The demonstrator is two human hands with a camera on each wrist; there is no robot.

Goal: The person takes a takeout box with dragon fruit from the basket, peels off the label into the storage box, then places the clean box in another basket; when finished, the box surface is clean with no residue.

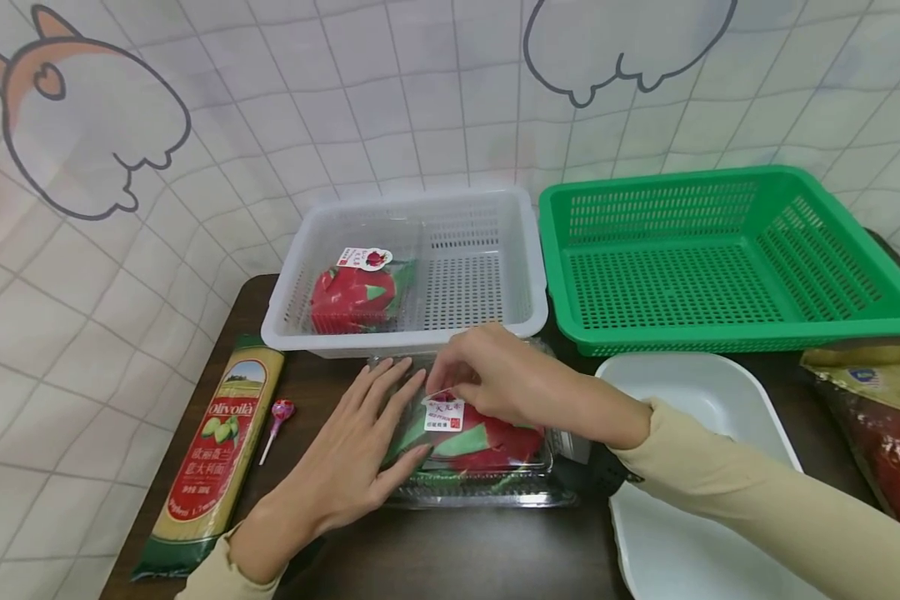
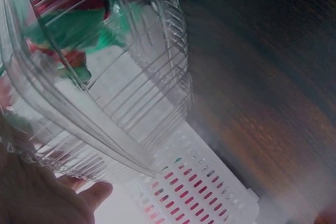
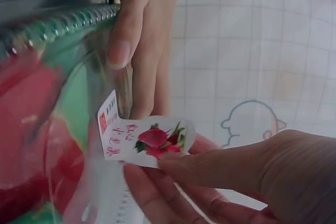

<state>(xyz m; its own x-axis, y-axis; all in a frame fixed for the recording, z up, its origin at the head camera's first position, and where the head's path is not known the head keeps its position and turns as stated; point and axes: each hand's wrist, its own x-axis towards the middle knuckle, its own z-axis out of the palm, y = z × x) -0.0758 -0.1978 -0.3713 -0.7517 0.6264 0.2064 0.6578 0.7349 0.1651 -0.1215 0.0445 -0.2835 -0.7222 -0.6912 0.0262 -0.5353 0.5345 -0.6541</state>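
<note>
A clear plastic clamshell box [image 1: 487, 500] lies on the dark table, with a red and green dragon fruit [image 1: 513, 442] showing through its lid. My left hand [image 1: 345, 442] rests on the box's left side, fingers straight and spread. Over the lid, my right hand [image 1: 495, 375] pinches one end of a paper label [image 3: 163, 136] between thumb and fingers. That end, printed with a dragon fruit picture, stands away from the box. The label's white end with a red stamp [image 1: 444, 417] lies against the lid, folded at the middle.
Behind the box stands a white basket [image 1: 536, 283] holding another boxed dragon fruit [image 1: 356, 296], with a green basket [image 1: 663, 340] beside it. A white tray [image 1: 682, 542] and a red-gold bag [image 1: 885, 433] are right; a spaghetti pack [image 1: 213, 450] and lollipop [image 1: 282, 408] lie left.
</note>
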